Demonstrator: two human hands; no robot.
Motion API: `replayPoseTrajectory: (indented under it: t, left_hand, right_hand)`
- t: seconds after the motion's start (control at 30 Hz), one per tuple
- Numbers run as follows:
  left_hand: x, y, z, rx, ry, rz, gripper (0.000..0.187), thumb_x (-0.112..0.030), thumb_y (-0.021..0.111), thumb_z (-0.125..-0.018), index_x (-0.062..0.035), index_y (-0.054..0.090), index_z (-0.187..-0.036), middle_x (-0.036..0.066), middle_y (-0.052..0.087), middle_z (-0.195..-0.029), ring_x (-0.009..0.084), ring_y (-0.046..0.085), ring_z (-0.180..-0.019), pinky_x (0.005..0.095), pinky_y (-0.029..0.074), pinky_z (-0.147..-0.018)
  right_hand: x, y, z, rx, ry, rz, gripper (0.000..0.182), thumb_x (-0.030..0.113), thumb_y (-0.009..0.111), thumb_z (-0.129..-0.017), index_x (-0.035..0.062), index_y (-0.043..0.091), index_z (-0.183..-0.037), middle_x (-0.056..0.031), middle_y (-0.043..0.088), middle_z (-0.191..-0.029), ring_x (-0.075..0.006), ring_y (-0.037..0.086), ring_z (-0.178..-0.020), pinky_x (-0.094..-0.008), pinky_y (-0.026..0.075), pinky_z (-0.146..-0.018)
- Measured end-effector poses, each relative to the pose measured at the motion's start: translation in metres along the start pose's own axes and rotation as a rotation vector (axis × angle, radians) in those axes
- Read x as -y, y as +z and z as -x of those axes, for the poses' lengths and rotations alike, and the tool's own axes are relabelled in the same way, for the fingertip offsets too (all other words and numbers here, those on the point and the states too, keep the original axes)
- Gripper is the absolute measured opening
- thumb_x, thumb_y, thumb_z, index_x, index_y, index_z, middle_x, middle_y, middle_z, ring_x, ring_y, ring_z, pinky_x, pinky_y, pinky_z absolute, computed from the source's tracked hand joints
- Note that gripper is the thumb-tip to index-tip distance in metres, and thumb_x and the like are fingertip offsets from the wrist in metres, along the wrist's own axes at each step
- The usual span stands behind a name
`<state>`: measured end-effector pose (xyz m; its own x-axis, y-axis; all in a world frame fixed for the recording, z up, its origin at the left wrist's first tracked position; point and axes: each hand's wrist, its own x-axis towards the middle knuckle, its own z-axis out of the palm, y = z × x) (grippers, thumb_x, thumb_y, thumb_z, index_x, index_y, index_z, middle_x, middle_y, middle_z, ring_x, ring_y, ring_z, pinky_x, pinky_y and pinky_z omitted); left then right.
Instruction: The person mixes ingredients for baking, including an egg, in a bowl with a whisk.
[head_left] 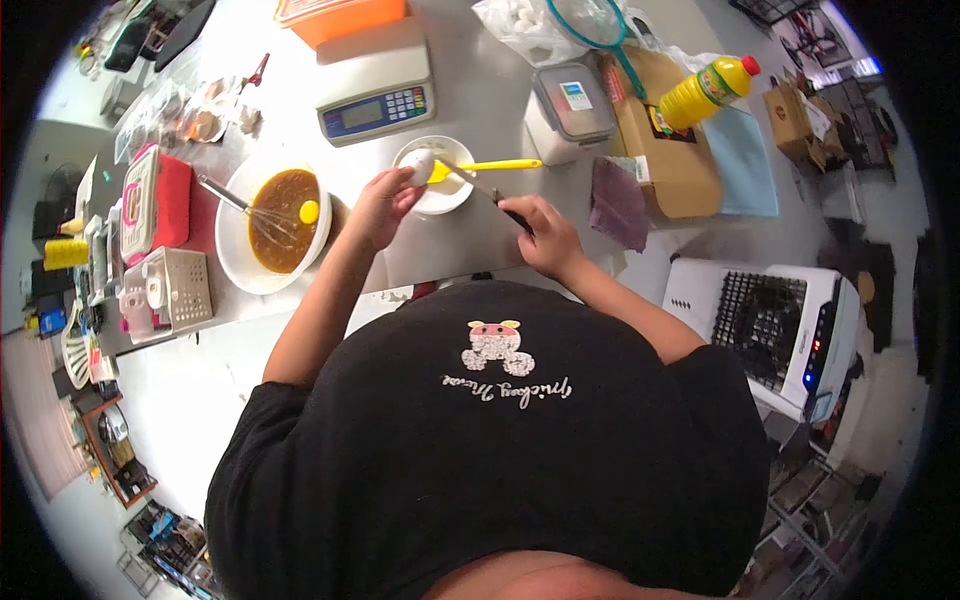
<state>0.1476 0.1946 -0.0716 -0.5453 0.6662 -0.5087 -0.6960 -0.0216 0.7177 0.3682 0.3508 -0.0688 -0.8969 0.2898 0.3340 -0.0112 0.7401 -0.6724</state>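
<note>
The left hand (378,205) pinches a fragile, smooth egg (418,165) over the small bowl (452,196); the right hand (540,232) grips a knife (482,190) handle beside the bowl.

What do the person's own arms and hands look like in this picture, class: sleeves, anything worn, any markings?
Both arms are bare from the short sleeves of a black T-shirt down. The left hand and right hand wear no gloves; no watch, bracelet or ring can be made out. The shirt carries a small cartoon print with white cursive lettering beneath it.
</note>
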Motion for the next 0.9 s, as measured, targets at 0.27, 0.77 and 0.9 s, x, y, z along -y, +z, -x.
replayPoseTrajectory:
  t: [0.27, 0.77, 0.9]
  left_hand:
    - [-0.008, -0.002, 0.006, -0.030, -0.008, 0.001, 0.026, -0.010, 0.054, -0.084, 0.0074, 0.047, -0.102, 0.015, 0.055, -0.092, 0.0163, 0.060, -0.078, 0.0231, 0.053, -0.079]
    - [-0.009, 0.013, -0.009, 0.016, -0.062, -0.029, 0.027, -0.009, 0.052, -0.082, 0.0078, 0.045, -0.102, 0.015, 0.053, -0.092, 0.0177, 0.058, -0.078, 0.0244, 0.053, -0.080]
    - [-0.006, 0.009, -0.011, 0.002, -0.060, -0.050, 0.028, -0.011, 0.052, -0.082, 0.0068, 0.045, -0.103, 0.016, 0.053, -0.098, 0.0196, 0.058, -0.085, 0.0255, 0.052, -0.083]
  right_hand:
    - [-0.065, -0.037, 0.105, -0.013, 0.265, 0.340, 0.053, -0.003, 0.050, -0.068, 0.0208, 0.049, -0.115, -0.0061, 0.054, -0.094, -0.0292, 0.052, -0.090, -0.0422, 0.039, -0.081]
    - [-0.114, -0.024, 0.049, -0.290, 0.696, 0.518, 0.068, 0.002, 0.053, -0.070, 0.0165, 0.031, -0.133, -0.0218, 0.046, -0.109, -0.0400, 0.043, -0.108, -0.0486, 0.036, -0.090]
    - [-0.117, -0.020, 0.038, -0.160, 0.811, 0.564, 0.056, 0.009, 0.050, -0.075, 0.0162, 0.036, -0.129, -0.0209, 0.044, -0.110, -0.0400, 0.042, -0.108, -0.0530, 0.035, -0.089]
